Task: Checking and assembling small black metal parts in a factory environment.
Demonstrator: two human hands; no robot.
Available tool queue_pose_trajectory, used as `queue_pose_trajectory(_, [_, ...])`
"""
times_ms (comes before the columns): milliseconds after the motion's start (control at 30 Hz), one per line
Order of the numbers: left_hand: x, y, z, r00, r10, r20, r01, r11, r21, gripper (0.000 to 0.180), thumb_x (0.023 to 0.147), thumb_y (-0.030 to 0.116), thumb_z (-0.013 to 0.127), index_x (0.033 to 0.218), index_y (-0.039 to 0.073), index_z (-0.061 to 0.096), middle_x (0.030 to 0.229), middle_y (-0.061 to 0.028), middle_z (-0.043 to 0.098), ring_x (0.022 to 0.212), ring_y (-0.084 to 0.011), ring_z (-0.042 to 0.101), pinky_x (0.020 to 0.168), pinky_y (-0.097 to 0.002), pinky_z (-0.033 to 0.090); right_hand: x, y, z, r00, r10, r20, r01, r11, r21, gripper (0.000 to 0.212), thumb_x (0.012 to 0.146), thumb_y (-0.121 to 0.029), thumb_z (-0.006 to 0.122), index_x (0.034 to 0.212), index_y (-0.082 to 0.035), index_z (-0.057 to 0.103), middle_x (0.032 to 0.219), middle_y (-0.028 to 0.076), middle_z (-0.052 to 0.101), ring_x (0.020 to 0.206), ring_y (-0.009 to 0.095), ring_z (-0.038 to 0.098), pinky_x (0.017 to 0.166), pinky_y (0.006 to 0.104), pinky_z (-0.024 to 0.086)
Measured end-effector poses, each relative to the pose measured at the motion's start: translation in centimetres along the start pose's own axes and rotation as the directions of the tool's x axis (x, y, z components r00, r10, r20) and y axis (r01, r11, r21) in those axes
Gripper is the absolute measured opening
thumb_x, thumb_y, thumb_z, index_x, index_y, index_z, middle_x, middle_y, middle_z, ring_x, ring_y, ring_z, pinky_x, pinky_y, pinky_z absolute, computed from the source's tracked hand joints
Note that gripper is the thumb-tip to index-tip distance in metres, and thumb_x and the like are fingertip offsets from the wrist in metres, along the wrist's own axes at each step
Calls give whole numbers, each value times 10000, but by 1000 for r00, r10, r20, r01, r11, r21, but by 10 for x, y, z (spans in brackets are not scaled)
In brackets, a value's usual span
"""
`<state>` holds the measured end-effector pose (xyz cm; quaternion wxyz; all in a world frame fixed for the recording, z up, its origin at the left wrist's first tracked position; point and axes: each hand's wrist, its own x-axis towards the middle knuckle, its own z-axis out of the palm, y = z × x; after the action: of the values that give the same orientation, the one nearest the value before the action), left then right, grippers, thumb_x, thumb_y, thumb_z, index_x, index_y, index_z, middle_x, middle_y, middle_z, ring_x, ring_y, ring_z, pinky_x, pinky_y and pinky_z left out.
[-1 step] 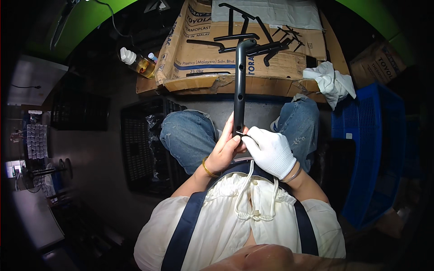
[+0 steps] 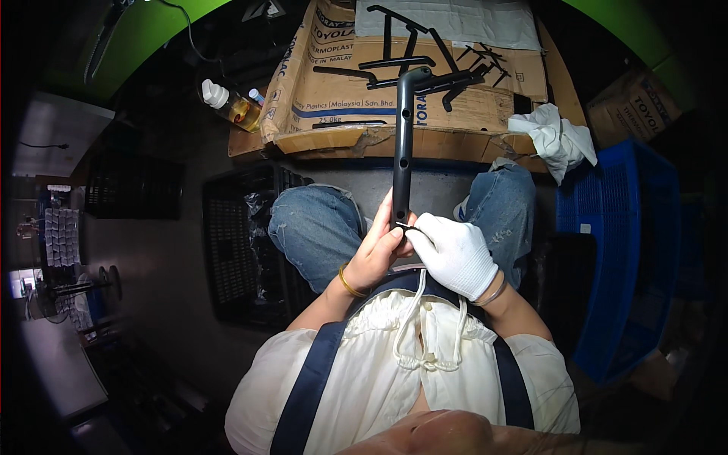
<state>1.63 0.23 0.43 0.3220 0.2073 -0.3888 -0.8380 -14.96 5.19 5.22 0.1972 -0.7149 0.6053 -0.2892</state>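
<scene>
My bare left hand (image 2: 378, 241) is closed around the lower end of a black plastic handle (image 2: 404, 140). The handle stands up and away from me, its top bent to the right, with several round holes along its face. In a white knitted glove, my right hand (image 2: 455, 254) pinches a small slim tool (image 2: 409, 227) with a thin pale tip. That tip lies against the handle's lower end, beside my left thumb; most of the tool is hidden by the gloved fingers. More black handles (image 2: 398, 62) lie in a loose pile on the cardboard ahead.
The cardboard-covered work surface (image 2: 341, 144) has a torn front edge. A crumpled white cloth (image 2: 557, 136) hangs over its right corner, and a spray bottle (image 2: 231, 106) stands at its left. A black crate (image 2: 227, 258) is by my left leg, blue crates (image 2: 618, 265) at my right.
</scene>
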Motion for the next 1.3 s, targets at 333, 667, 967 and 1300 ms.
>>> queue_pose_trajectory(333, [2,0,-3,999,11,32,-11,1000,-16,772,930,195,495,1558,82,59,1022,-65,447,720,-95,399,630,-247,339,1,1,3,998,33,44,-33,999,-8,163,943,-243,550,934,-85,591,733,106,651,614,294,660,546,397,530])
queue_pose_trajectory(667, [5,-1,-7,997,6,73,1,996,-92,760,931,218,505,1554,89,89,1023,-55,443,713,-91,398,626,-245,342,0,2,2,997,65,38,-66,998,22,169,946,-250,543,917,-87,578,711,113,644,612,310,658,554,409,527])
queue_pose_trajectory(967, [3,0,-4,999,-12,39,14,998,-59,757,931,205,507,1556,96,93,1038,-58,441,729,-97,406,635,-253,351,0,-1,1,995,56,78,-54,998,-22,171,950,-251,533,935,-90,589,725,108,655,620,310,660,554,403,529])
queue_pose_trajectory(1300, [-13,-6,-25,991,-132,5,131,985,112,523,1020,346,493,1435,55,363,811,9,421,608,-63,346,528,-201,292,37,51,-26,655,373,-657,-45,888,458,180,948,-79,606,1094,27,601,1005,84,651,909,136,609,818,274,491])
